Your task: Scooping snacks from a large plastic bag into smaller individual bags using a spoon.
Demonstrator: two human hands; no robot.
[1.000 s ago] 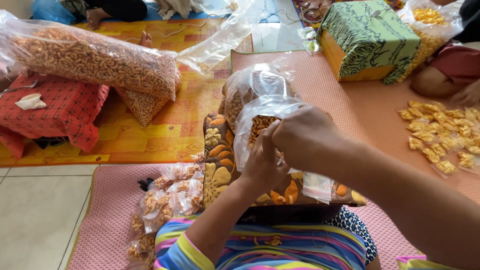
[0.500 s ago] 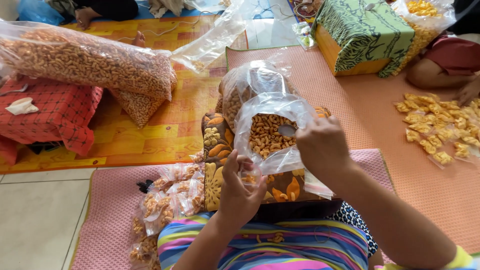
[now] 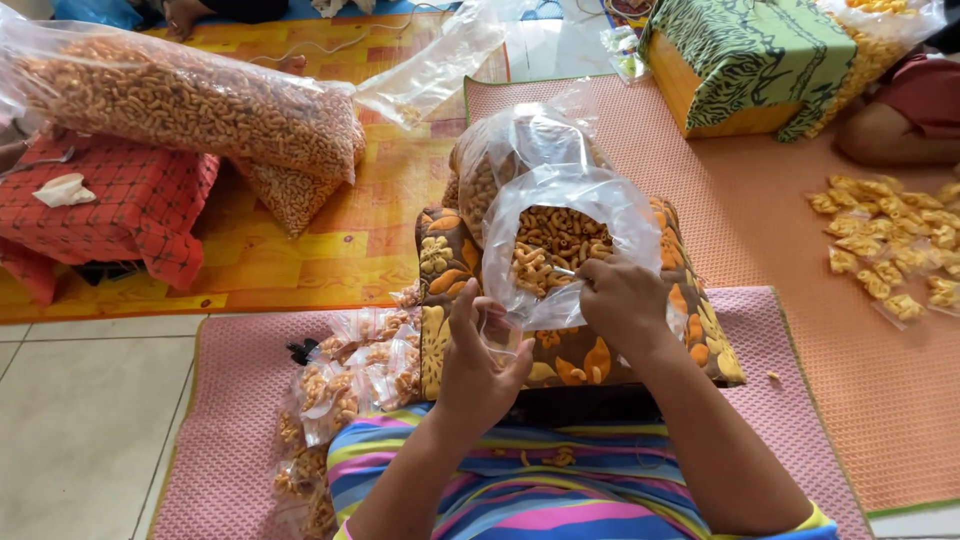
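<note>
A clear bag of orange curly snacks (image 3: 560,235) stands open on a floral cushion (image 3: 690,330) across my lap. My right hand (image 3: 622,300) is closed at the bag's mouth, on a thin metal piece that looks like a spoon (image 3: 558,269) reaching into the snacks. Just below and left of the bag, my left hand (image 3: 478,358) pinches a small clear plastic bag (image 3: 498,325) between thumb and fingers. A second, fuller snack bag (image 3: 510,150) rests behind the open one.
Several small filled packets (image 3: 350,385) lie on the pink mat at my left. A big snack sack (image 3: 190,100) rests on a red cushion (image 3: 120,205). Yellow packets (image 3: 890,250) cover the orange mat at right, beside a green cloth-covered box (image 3: 750,65) and another person's leg (image 3: 900,120).
Both hands dropped from the bag's top. The right hand moved right to the bag's mouth. The left hand sank below the bag. The bag now stands open.
</note>
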